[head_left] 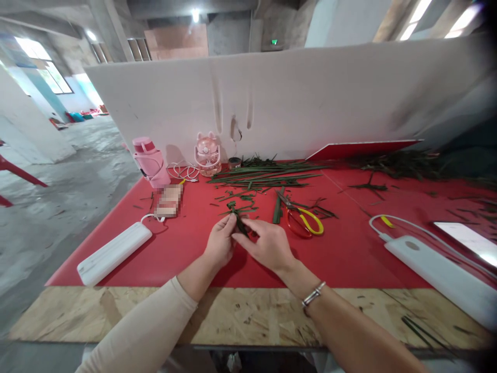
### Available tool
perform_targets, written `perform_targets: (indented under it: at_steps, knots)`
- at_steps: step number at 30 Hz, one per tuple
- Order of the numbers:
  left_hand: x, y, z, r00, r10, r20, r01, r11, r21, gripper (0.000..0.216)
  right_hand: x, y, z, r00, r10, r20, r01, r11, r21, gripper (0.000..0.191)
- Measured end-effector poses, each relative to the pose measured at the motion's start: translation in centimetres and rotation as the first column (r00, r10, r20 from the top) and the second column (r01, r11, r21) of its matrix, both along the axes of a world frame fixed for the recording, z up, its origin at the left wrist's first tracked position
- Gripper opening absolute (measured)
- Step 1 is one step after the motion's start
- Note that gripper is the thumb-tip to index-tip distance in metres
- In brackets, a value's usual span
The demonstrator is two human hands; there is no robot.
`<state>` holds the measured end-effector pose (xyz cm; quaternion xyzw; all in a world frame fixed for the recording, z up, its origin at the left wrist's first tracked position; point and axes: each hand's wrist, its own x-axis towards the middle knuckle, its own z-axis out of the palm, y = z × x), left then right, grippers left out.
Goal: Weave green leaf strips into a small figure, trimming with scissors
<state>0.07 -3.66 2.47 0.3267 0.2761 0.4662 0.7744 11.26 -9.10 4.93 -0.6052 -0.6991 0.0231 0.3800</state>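
Between my two hands is a small bundle of dark green leaf strips (239,224), its loose ends sticking out above my fingers. My left hand (220,239) pinches it from the left, thumb and fingertips together. My right hand (267,243) closes on it from the right with thumb and index finger. Just to the right lie scissors (305,216) with one yellow and one red handle loop, beside a broad green leaf piece (277,207). Beyond my hands, long green leaf strips (267,175) lie in a loose pile, with short cut scraps (244,197) in front of it.
At the left stand a pink bottle (149,160) and a clear pink cup (208,155); a white power bank (114,254) lies nearer. On the right are another white power bank (438,269), a phone (468,239) and a heap of leaves (404,165). A white panel (310,98) rises behind.
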Motion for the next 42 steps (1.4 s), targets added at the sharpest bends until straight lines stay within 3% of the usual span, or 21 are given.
perform_targets:
  at_steps: [3,6,10,13,16,21,24,27,32,39,42]
  knots:
    - [-0.4,0.4,0.0,0.997,-0.068,0.034,0.071,0.994,-0.08,0.019,2.0,0.0,0.0,0.934,-0.077,-0.35,0.121,0.987,0.106,0.032]
    - [-0.4,0.2,0.0,0.994,-0.109,0.004,0.109,0.991,-0.078,0.019,3.4,0.4,-0.2,0.831,-0.123,-0.542,0.187,0.98,0.065,0.041]
    - [-0.2,-0.4,0.1,0.994,-0.065,-0.09,0.062,0.997,-0.033,0.025,3.6,1.2,-0.5,0.685,-0.08,-0.724,0.006,0.995,-0.103,0.043]
    - [-0.1,-0.5,0.3,0.988,-0.053,-0.144,0.049,0.998,-0.031,0.03,3.3,1.8,-0.7,0.536,-0.107,-0.837,-0.163,0.96,-0.227,0.044]
    - [-0.2,-0.5,0.5,0.981,-0.04,-0.188,0.033,0.998,-0.045,0.03,3.2,2.0,-1.2,0.439,-0.174,-0.881,-0.223,0.929,-0.295,0.029]
    - [-0.3,-0.1,0.6,0.97,0.011,-0.242,-0.023,0.999,-0.045,0.024,2.7,2.2,-2.0,0.424,-0.2,-0.883,-0.338,0.87,-0.359,0.005]
    - [-0.4,0.2,0.6,0.988,0.005,-0.155,-0.015,0.998,-0.065,0.021,2.2,2.2,-2.1,0.367,-0.148,-0.919,-0.383,0.876,-0.294,0.014]
    - [-0.7,0.3,0.6,0.995,-0.073,-0.068,0.065,0.992,-0.107,0.024,2.0,2.1,-2.1,0.262,-0.092,-0.961,-0.459,0.864,-0.208,0.02]
    - [-0.5,0.1,0.6,0.982,-0.187,-0.017,0.183,0.975,-0.126,0.03,1.5,1.8,-1.9,0.18,-0.073,-0.981,-0.528,0.834,-0.158,0.03]
    - [0.2,-0.6,0.7,0.987,-0.109,-0.118,0.099,0.992,-0.084,0.028,0.9,1.5,-1.6,0.112,-0.145,-0.983,-0.618,0.764,-0.183,0.027]
    - [0.3,-0.6,0.4,0.985,-0.123,-0.118,0.109,0.987,-0.114,0.03,1.0,1.5,-1.8,0.137,-0.126,-0.983,-0.633,0.752,-0.185,0.028]
